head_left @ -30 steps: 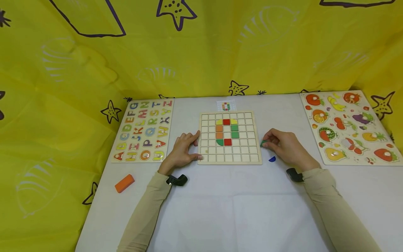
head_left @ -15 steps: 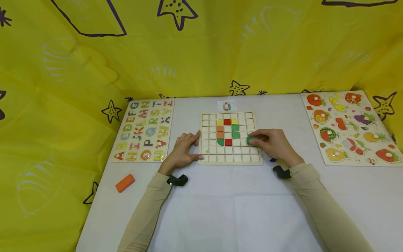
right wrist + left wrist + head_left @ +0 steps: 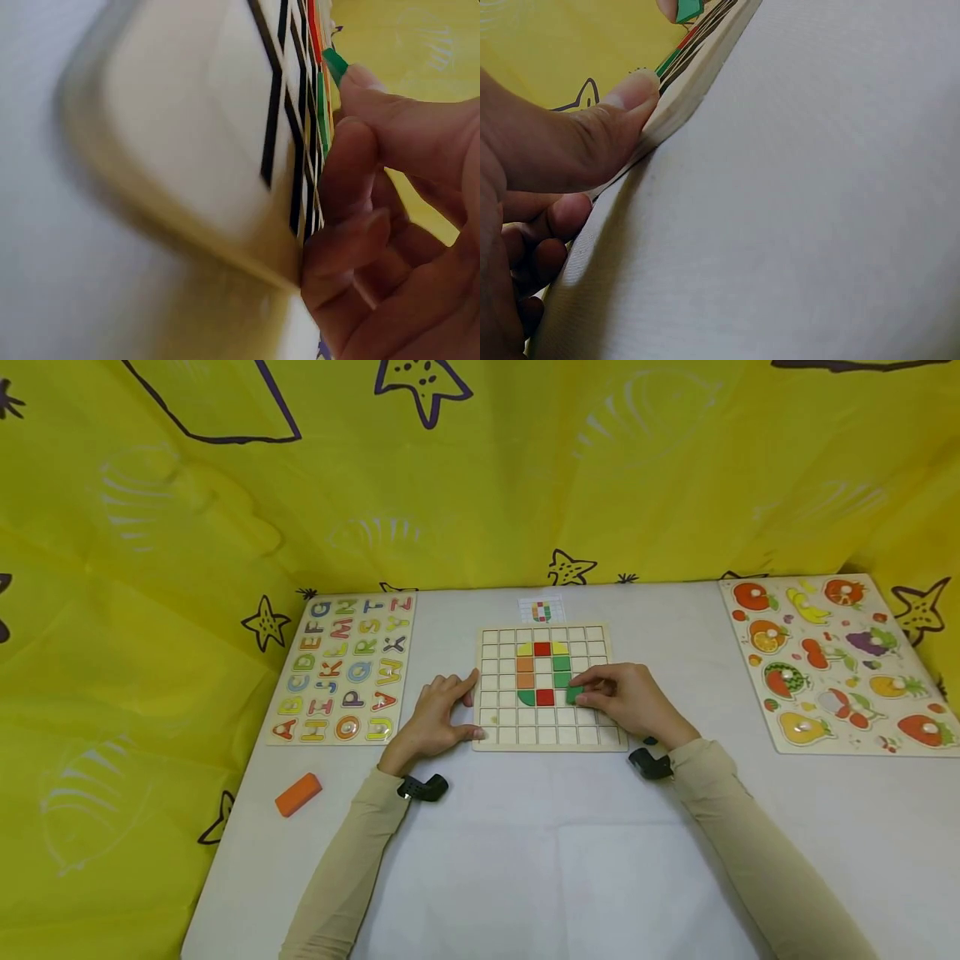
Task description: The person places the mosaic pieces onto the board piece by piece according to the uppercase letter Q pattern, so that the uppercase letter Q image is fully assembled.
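On the white table lies a wooden grid board (image 3: 504, 735) with red, orange, yellow and green tiles set in a rounded ring. My right hand (image 3: 626, 697) pinches a small green tile (image 3: 573, 694) between thumb and fingertips, above the board just right of the ring's lower part. In the right wrist view the green tile (image 3: 335, 65) sticks out past the thumb tip, tilted. My left hand (image 3: 435, 718) rests at the board's left edge, thumb and index finger spread along it. The left wrist view shows that thumb (image 3: 622, 112) pressing on the board's rim, with the other fingers beside it.
A small pattern card (image 3: 541, 609) lies behind the board. A letter puzzle (image 3: 341, 672) is at left, a fruit puzzle (image 3: 840, 668) at right. An orange block (image 3: 298, 794) lies front left. A dark blue piece (image 3: 649, 740) is mostly hidden by the right wrist.
My right hand has carried the green tile leftward from beside the board's right edge to over the grid, near the ring. The left hand has stayed at the left edge.
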`<state>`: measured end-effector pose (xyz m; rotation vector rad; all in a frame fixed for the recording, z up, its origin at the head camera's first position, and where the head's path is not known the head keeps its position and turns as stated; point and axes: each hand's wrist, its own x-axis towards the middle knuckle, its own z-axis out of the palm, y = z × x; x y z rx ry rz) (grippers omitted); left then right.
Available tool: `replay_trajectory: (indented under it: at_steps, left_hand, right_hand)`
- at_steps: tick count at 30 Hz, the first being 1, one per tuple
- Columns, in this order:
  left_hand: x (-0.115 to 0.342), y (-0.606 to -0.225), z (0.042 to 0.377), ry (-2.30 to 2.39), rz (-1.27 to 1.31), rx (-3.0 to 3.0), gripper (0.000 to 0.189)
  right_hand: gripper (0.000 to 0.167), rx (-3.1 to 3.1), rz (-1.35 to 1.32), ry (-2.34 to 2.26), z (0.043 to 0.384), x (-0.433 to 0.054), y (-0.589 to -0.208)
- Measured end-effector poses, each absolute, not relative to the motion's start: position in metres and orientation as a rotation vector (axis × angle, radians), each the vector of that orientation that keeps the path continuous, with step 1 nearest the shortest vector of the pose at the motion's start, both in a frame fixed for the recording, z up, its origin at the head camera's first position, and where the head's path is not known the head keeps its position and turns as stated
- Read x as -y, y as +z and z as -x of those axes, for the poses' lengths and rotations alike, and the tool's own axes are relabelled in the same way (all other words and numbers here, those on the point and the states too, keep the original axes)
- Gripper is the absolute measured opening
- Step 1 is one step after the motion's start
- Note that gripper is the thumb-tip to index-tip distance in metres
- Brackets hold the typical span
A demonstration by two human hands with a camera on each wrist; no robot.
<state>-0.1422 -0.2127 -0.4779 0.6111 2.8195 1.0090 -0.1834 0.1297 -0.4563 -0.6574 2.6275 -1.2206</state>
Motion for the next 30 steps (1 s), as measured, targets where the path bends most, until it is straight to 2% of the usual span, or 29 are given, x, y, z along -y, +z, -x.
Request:
replay_trajectory:
  at_steps: [24, 30]
  left_hand:
    - [0.213, -0.479, 0.142, 1.041, -0.611, -2.811, 0.098]
    - [0.213, -0.479, 0.142, 1.037, -0.617, -2.818, 0.098]
  right_hand:
    - [0.024, -2.619, 0.673, -1.146, 0.185, -0.119, -0.452]
    - [0.021, -2.626, 0.661, -1.139, 0.185, -0.118, -0.453]
